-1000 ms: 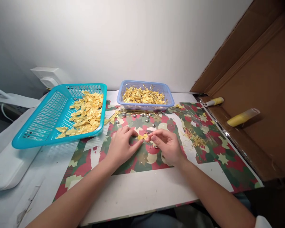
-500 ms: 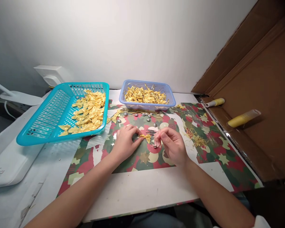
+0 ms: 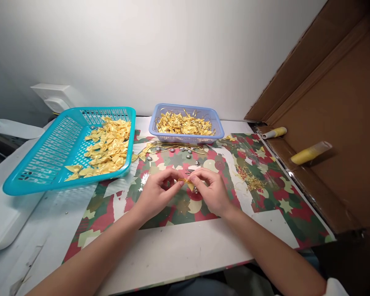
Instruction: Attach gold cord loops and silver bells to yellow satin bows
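Right hand newly beside left hand; yellow bow between their fingers

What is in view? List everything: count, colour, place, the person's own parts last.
Held bow: one, gold, at the fingertips
Ribbon bows: many, gold, mostly in both baskets
Teal basket: one, teal, left
Lilac basket: one, lilac, back centre
Metallic balls: several, silver, mostly mid-table
Strands: several, gold, before lilac basket
Tool: one, dark, partly hidden behind hands
Offcuts: one pile, mostly gold, right
Patterned sheet: one, red-green-cream, tabletop
Tubes: two, yellow-whitish, right
Cardboard: uncounted panels, brown, right
Wall: one, white, back
Box-like device: one, white, lower left
Sleeve: one, white, lower right
Forearms: two, bare, foreground
Left grip: one, bare, pinching held bow
Right grip: one, bare, beside held bow
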The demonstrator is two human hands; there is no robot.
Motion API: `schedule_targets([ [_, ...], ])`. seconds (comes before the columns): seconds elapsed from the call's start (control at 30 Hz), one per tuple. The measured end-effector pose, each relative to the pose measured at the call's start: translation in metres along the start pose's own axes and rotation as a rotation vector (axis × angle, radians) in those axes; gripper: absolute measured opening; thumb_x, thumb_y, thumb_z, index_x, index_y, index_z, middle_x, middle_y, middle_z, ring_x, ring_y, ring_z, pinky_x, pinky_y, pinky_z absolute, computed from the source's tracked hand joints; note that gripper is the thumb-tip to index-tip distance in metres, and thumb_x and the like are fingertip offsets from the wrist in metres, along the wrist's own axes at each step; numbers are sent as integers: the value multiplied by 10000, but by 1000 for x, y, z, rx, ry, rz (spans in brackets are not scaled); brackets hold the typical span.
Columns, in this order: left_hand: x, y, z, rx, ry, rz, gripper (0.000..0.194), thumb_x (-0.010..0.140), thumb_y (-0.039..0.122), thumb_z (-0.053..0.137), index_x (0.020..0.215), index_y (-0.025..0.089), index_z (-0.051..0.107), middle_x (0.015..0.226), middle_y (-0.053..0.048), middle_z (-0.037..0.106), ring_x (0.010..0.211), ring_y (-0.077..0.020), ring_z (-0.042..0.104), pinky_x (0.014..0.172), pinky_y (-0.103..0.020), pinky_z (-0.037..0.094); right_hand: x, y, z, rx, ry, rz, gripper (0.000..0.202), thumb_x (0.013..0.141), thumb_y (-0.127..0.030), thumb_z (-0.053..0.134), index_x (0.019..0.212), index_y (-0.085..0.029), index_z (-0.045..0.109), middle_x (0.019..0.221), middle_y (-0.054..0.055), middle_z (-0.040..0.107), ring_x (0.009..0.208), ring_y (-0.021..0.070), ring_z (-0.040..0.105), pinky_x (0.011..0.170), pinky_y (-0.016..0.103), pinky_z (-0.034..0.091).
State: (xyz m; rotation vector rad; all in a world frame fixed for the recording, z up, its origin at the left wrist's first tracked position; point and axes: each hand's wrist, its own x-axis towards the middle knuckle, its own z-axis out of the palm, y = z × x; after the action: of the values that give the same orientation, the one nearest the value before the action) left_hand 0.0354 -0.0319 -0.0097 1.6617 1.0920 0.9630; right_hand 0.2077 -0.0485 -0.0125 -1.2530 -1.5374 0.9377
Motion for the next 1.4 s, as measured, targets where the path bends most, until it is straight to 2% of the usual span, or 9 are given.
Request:
schedule_targets([
  [0.17, 1, 0, -4, 150, -19, 38, 123, 820, 301, 624, 745, 206, 643, 661, 24, 630, 522, -103, 455, 503, -224, 347, -2, 3, -1, 40, -22, 69, 224, 897, -329, 518, 764, -198, 642, 693, 6, 601, 637, 130, 546, 560, 236, 427],
  [0.27, 0, 1, -6, 229, -38, 41, 142, 841, 297, 596, 742, 200, 629, 628, 35, 599, 513, -98, 437, 507, -220, 345, -2, 0, -2, -69, -20, -5, 218, 898, -289, 512, 754, -191, 642, 692, 11, 620, 636, 131, 549, 549, 230, 421],
  [0.43, 0, 1, -8, 338, -64, 88, 120, 859, 258, 564, 770, 197, 617, 655, 40, 604, 525, -94, 441, 537, -217, 362, 2, -3, -8, -251, -59, -195, 186, 886, -171, 527, 744, -179, 648, 726, 19, 659, 689, 137, 580, 653, 254, 441],
  [0.57, 0, 1, -9, 415, -75, 130, 105, 863, 246, 549, 789, 203, 609, 684, 35, 616, 541, -104, 467, 566, -226, 382, 5, 1, -13, -276, -159, -243, 159, 875, -163, 577, 763, -192, 685, 714, 6, 685, 656, 127, 598, 641, 249, 453],
  [0.77, 0, 0, -9, 469, -74, 129, 116, 852, 261, 552, 763, 208, 603, 702, 22, 629, 564, -123, 504, 569, -238, 388, 6, 7, -15, -352, -182, -301, 128, 859, -155, 609, 759, -185, 684, 701, 3, 700, 635, 120, 604, 626, 237, 451],
  [0.9, 0, 0, -9, 424, -70, 91, 143, 854, 298, 554, 757, 206, 606, 672, 24, 621, 541, -121, 493, 548, -239, 375, 5, 9, -13, -428, -145, -344, 149, 882, -161, 567, 762, -178, 653, 710, 14, 689, 638, 124, 600, 616, 241, 438],
  [1.03, 1, 0, -10, 296, -90, -11, 196, 862, 358, 548, 755, 202, 600, 608, 39, 588, 487, -106, 460, 494, -228, 350, 4, 10, -13, -455, -130, -337, 142, 890, -155, 544, 772, -183, 618, 702, 10, 669, 631, 124, 590, 595, 237, 422],
  [1.2, 2, -1, -9, 156, -94, -106, 229, 848, 407, 572, 755, 200, 600, 636, 39, 592, 477, -93, 472, 460, -217, 350, 5, 8, -14, -370, -115, -293, 148, 892, -162, 527, 765, -192, 597, 707, 4, 663, 629, 123, 584, 579, 232, 430],
  [1.4, 3, -4, -6, -104, -88, -189, 233, 773, 409, 671, 866, 200, 628, 779, -8, 659, 696, -156, 613, 559, -226, 459, 5, 7, -10, -296, -98, -267, 145, 885, -181, 557, 756, -196, 620, 698, -8, 670, 627, 119, 591, 589, 236, 454],
])
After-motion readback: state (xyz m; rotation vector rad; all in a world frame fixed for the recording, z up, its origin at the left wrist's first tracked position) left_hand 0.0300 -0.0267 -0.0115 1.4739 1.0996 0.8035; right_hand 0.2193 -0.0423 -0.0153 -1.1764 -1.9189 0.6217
